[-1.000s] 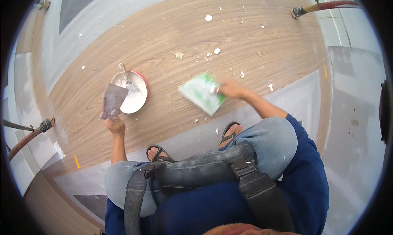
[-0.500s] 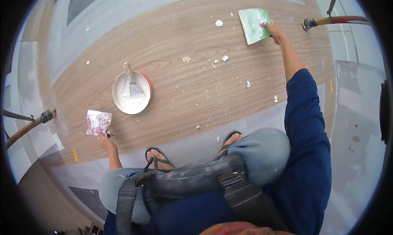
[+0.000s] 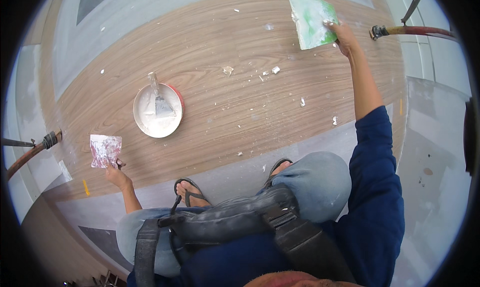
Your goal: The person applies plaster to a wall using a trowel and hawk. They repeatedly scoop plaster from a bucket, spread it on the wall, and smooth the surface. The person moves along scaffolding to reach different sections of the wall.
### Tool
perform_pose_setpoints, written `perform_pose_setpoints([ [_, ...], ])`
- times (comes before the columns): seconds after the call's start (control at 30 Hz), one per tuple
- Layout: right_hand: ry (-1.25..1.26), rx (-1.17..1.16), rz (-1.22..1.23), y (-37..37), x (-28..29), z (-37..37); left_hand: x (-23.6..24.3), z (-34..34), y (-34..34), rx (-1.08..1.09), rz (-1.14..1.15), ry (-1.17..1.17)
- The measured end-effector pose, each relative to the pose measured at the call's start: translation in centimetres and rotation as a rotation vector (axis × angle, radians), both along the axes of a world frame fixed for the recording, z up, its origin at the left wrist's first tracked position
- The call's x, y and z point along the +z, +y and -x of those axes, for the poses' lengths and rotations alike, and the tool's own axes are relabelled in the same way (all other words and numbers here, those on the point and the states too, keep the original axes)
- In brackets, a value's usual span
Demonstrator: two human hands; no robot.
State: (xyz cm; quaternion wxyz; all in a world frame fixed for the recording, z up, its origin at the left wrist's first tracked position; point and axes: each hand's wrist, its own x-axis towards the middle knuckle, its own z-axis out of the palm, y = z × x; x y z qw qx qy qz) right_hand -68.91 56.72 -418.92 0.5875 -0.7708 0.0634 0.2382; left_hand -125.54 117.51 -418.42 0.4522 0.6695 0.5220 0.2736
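My left hand (image 3: 118,177) is closed around the near edge of a square pink spreader (image 3: 105,149) smeared with white putty. It hovers near the left end of the wood-grain board. Far to the right, my outstretched right hand (image 3: 345,38) grips a larger green spreader (image 3: 311,24), its face and left edge coated in white. My right thumb lies on top, and the fingers beneath are hidden. Between the hands, toward the left, stands a round tub (image 3: 156,127) of white putty with a red outer side. A putty knife (image 3: 161,104) rests in it, handle over the far rim.
Dried white crumbs (image 3: 276,69) and flakes dot the wood-grain board (image 3: 215,122). Metal pipes (image 3: 420,31) stand at the right end, with another pipe (image 3: 30,157) at the left. My sandalled feet (image 3: 192,192) are at the near edge.
The green spreader has moved slightly farther away, and a white lump left of it has gone, leaving a pale mark. The pink spreader has shifted a little left.
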Motion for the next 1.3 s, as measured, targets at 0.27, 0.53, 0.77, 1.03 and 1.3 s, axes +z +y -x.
perform_pose_setpoints([
  [0.27,-0.312,-0.143,0.114,-0.8,11.7,7.9,7.8,-7.9,-7.1,-0.556,-0.233,0.323],
  [0.53,-1.501,-0.782,0.336,-6.5,34.7,5.2,31.2,-19.3,-17.0,-1.253,-0.386,0.162],
  [0.77,-1.619,-0.596,0.926,-2.4,36.6,4.1,34.0,-21.2,-24.1,-1.488,-0.528,0.002],
  [1.03,-0.333,0.093,0.016,0.2,22.1,24.6,33.9,-15.9,-23.1,-1.366,-0.206,0.13],
  [1.3,0.061,-0.686,-0.345,-5.7,16.2,29.3,31.7,-13.3,-22.9,-1.418,-0.354,0.272],
])
